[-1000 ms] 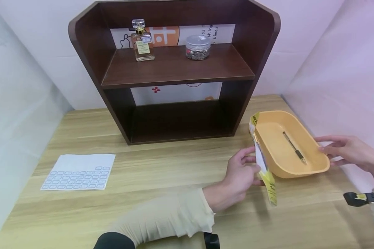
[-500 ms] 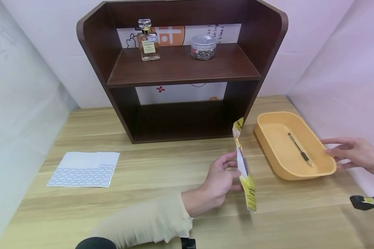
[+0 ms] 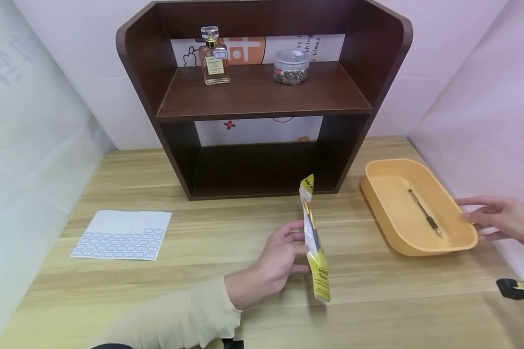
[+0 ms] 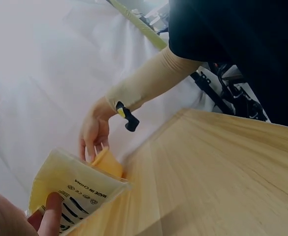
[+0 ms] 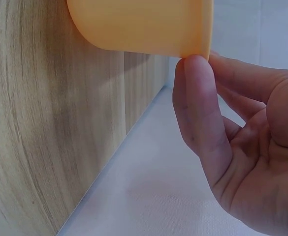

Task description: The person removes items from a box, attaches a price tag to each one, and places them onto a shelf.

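Note:
My left hand (image 3: 276,259) pinches a thin yellow-and-white pack of paintbrushes (image 3: 318,266), held on edge over the middle of the table. In the left wrist view the back of the pack (image 4: 70,182) shows printed text, with a finger across it. On the right, my right hand (image 3: 508,219) pinches the rim of an orange plastic tray (image 3: 386,224) between thumb and fingers. The right wrist view shows these fingertips at the tray's edge (image 5: 207,29). A pen (image 3: 425,213) with a black grip lies inside the tray.
A dark brown two-level shelf (image 3: 262,99) stands at the back. Its upper level bears a perfume bottle (image 3: 215,63) and a lidded clear jar (image 3: 291,68) of small pieces. A sheet of labels (image 3: 122,235) lies on the left of the table; white walls enclose the sides.
My left hand has carried the pack of paintbrushes leftward, away from the tray's side. My right hand keeps its grip on the rim. The whole head view has shifted slightly.

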Action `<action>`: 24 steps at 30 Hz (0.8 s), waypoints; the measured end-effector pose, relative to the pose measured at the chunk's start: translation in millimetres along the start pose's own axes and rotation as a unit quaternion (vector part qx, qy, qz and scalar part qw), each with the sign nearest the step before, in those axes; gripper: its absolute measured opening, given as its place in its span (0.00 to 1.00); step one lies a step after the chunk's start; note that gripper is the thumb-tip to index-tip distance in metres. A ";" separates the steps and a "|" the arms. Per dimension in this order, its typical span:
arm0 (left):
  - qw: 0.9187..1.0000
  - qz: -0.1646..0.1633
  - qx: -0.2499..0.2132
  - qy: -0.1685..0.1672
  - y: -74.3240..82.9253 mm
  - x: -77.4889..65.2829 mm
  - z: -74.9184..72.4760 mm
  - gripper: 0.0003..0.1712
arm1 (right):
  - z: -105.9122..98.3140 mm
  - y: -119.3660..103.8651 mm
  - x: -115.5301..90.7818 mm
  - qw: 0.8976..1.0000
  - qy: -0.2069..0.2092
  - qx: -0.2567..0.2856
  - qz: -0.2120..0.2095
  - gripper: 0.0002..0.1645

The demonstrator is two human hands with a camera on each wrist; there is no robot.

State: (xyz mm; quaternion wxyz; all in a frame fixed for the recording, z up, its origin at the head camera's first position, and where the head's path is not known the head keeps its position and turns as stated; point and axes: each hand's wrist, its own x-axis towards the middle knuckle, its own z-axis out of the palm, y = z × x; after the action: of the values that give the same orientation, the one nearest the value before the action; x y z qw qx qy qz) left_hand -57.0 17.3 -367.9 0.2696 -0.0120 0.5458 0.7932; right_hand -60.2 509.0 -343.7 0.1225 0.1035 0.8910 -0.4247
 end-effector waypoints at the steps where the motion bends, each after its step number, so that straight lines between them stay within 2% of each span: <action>1: 1.000 -0.001 0.000 0.003 0.3 -0.9 -3.6 0.35 | -0.1 -0.1 0.2 1.000 -0.001 -0.001 0.001 0.27; 8: 1.000 -0.011 0.007 0.019 -0.3 -7.8 -25.8 0.36 | -0.2 -0.2 1.4 1.000 -0.002 -0.003 0.003 0.27; 16: 1.000 -0.016 0.007 0.017 -0.5 -13.9 -46.4 0.38 | 1.4 1.5 2.8 1.000 0.005 0.010 0.002 0.29; 24: 1.000 -0.020 0.011 0.012 -1.2 -17.5 -62.9 0.38 | 2.1 1.8 3.7 1.000 0.007 -0.011 -0.002 0.28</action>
State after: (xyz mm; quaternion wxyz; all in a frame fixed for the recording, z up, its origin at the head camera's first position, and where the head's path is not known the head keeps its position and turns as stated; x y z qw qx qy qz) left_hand -58.8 -44.5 -388.8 0.2794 -0.0293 0.5577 0.7811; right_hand -62.8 508.8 -347.4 0.1162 0.1032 0.8967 -0.4144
